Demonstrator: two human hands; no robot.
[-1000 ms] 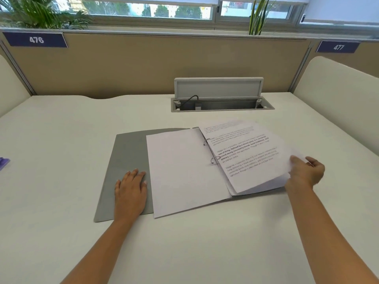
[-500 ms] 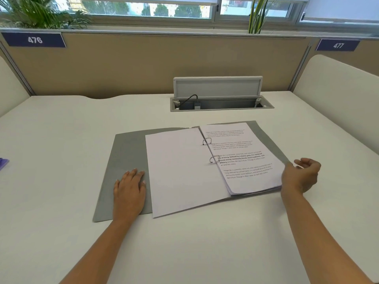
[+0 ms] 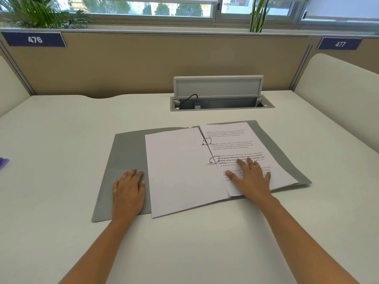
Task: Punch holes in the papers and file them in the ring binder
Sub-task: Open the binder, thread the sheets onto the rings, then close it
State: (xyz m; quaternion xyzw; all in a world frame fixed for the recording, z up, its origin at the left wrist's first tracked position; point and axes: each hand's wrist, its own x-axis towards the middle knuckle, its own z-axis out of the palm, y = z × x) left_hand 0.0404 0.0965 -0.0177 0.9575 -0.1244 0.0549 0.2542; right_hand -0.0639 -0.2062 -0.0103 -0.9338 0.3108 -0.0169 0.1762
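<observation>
A grey ring binder (image 3: 125,152) lies open on the white desk. Two metal rings (image 3: 207,141) stand at its spine. A blank white sheet (image 3: 180,171) is turned over onto the left half. A stack of printed pages (image 3: 240,144) lies on the right half, threaded on the rings. My left hand (image 3: 128,188) rests flat on the binder's left cover, fingers spread, holding nothing. My right hand (image 3: 249,176) lies palm down on the lower part of the printed pages, fingers spread.
An open cable hatch (image 3: 221,104) with a raised lid and a black cable sits behind the binder. A purple object (image 3: 3,162) pokes in at the desk's left edge. Beige partitions close off the back and sides.
My right hand let go of the printed page at its right edge, the page settled flat on the stack, and the hand moved left onto the pages. My left hand stayed put.
</observation>
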